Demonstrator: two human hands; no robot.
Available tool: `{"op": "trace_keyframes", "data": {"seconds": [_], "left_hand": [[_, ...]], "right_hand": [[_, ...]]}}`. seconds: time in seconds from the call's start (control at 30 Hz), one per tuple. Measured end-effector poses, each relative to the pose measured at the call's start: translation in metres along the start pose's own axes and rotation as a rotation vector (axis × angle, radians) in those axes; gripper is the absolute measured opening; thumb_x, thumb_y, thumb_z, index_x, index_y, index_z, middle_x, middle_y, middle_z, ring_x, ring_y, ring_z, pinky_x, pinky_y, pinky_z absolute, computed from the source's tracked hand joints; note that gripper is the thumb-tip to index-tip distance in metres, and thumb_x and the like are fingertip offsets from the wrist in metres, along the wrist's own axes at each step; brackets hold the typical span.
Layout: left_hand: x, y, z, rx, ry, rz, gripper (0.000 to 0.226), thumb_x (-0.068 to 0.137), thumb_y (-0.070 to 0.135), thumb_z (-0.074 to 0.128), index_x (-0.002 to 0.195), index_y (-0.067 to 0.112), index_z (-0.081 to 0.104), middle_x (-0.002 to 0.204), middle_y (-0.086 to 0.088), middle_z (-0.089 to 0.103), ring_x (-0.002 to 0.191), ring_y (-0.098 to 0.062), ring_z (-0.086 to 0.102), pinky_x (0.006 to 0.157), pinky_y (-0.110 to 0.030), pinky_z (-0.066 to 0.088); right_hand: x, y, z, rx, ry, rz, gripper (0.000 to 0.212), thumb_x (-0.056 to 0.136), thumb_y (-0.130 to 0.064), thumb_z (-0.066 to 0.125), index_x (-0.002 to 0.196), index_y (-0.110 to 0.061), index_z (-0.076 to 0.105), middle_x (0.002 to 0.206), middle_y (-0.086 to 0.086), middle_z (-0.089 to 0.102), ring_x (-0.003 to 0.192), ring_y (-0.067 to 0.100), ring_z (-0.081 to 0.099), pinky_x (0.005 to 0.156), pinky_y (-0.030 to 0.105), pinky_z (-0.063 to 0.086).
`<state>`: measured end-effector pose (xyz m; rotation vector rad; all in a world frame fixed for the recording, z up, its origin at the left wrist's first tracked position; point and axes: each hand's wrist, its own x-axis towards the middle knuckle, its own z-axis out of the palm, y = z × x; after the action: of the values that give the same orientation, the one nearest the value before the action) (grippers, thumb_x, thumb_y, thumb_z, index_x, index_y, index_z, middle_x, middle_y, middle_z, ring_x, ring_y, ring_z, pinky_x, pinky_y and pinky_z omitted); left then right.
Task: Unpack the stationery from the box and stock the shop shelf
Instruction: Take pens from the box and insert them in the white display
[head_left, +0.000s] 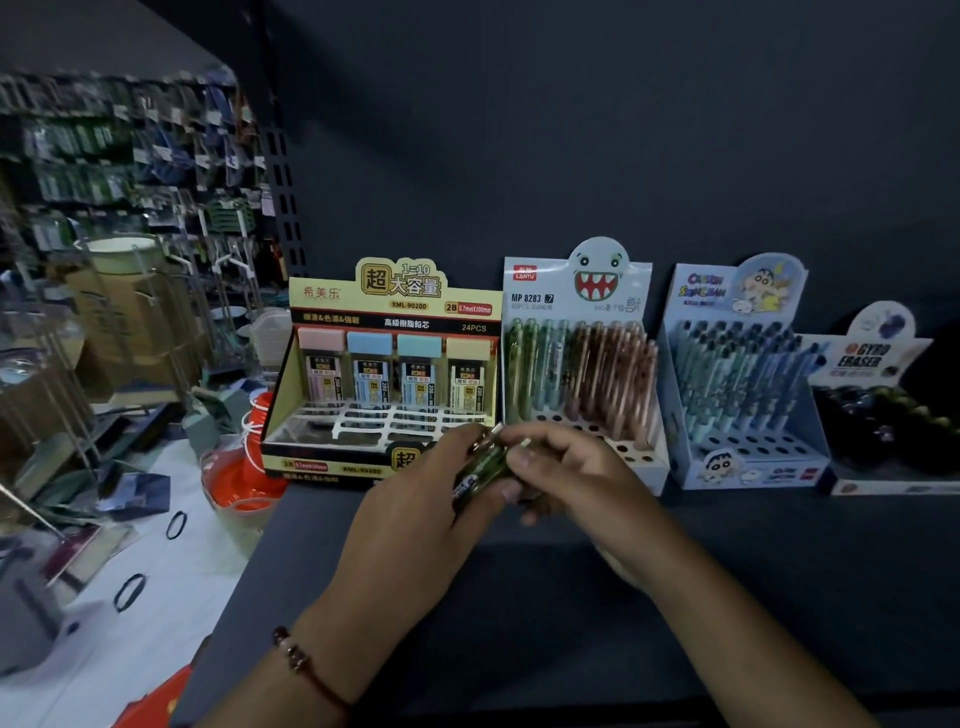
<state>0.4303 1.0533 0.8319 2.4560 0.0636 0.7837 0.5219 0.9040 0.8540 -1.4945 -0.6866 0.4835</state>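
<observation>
A small bundle of green pencils (485, 465) is held at frame centre, low in front of the displays. The left hand (421, 499) is wrapped round the bundle from below; the right hand (563, 475) pinches its upper end with thumb and fingertips. Both grips are closed on the bundle. Exact pencil count in the bundle cannot be told; the view is blurred.

Judgement: one pencil is being separated for the punched holes of the monster-face display (576, 364), just behind the hands. To do it well, one pencil should be drawn out at a time, tip down, and seated upright in an open front hole beside the green row, without knocking the brown ones.

Count on the dark shelf (727, 597): four display boxes in a row. Left to right: lead-refill box (384, 374) with four refill cases standing at the back, front slots open; monster-face display; cartoon pencil display (743, 384); eraser display (888, 405) at the right edge. At lower left an orange basket (244, 483) is seen.
</observation>
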Motion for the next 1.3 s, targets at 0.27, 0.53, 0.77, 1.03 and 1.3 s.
{"op": "trace_keyframes", "data": {"seconds": [0.27, 0.53, 0.77, 1.03, 1.3], "left_hand": [[-0.002, 0.001, 0.001, -0.016, -0.032, 0.048, 0.039, 0.089, 0.063, 0.043, 0.121, 0.042, 0.045, 0.096, 0.022, 0.062, 0.084, 0.001, 0.059, 0.066, -0.024, 0.049], [-0.008, 0.000, 0.003, 0.000, 0.002, 0.065, 0.041, 0.101, 0.055, 0.025, 0.133, 0.036, 0.043, 0.091, 0.019, 0.061, 0.079, -0.002, 0.056, 0.061, -0.024, 0.045], [-0.005, 0.003, 0.001, -0.051, -0.013, 0.059, 0.042, 0.097, 0.050, 0.028, 0.130, 0.033, 0.047, 0.071, 0.015, 0.055, 0.064, -0.007, 0.055, 0.049, -0.019, 0.030], [-0.005, 0.004, 0.002, -0.016, -0.006, 0.058, 0.037, 0.099, 0.047, 0.029, 0.129, 0.033, 0.047, 0.071, 0.015, 0.055, 0.066, -0.007, 0.054, 0.048, -0.020, 0.029], [-0.003, 0.002, 0.000, 0.069, -0.026, 0.080, 0.021, 0.099, 0.031, 0.040, 0.119, 0.035, 0.044, 0.074, 0.016, 0.052, 0.065, -0.009, 0.051, 0.048, -0.023, 0.034]], "right_hand": [[0.003, 0.003, -0.004, 0.121, -0.017, 0.042, 0.015, 0.085, -0.009, 0.068, 0.100, -0.008, 0.068, 0.077, 0.002, 0.073, 0.072, 0.010, 0.069, 0.059, 0.023, 0.052], [0.005, 0.002, -0.007, 0.207, 0.047, 0.046, 0.031, 0.071, -0.023, 0.073, 0.099, -0.009, 0.071, 0.084, 0.011, 0.071, 0.070, 0.015, 0.067, 0.056, 0.023, 0.051], [0.004, 0.001, -0.011, 0.247, 0.064, 0.034, 0.021, 0.080, -0.016, 0.068, 0.100, -0.010, 0.070, 0.082, 0.005, 0.072, 0.068, 0.012, 0.068, 0.056, 0.021, 0.051], [0.006, -0.001, -0.018, 0.377, 0.176, -0.018, 0.021, 0.077, -0.017, 0.068, 0.096, -0.010, 0.071, 0.082, 0.004, 0.072, 0.067, 0.012, 0.068, 0.054, 0.021, 0.052], [0.017, -0.010, -0.044, 0.425, 0.484, -0.232, 0.013, 0.089, -0.009, 0.064, 0.099, -0.013, 0.071, 0.082, 0.004, 0.073, 0.071, 0.014, 0.068, 0.059, 0.023, 0.056]]}}
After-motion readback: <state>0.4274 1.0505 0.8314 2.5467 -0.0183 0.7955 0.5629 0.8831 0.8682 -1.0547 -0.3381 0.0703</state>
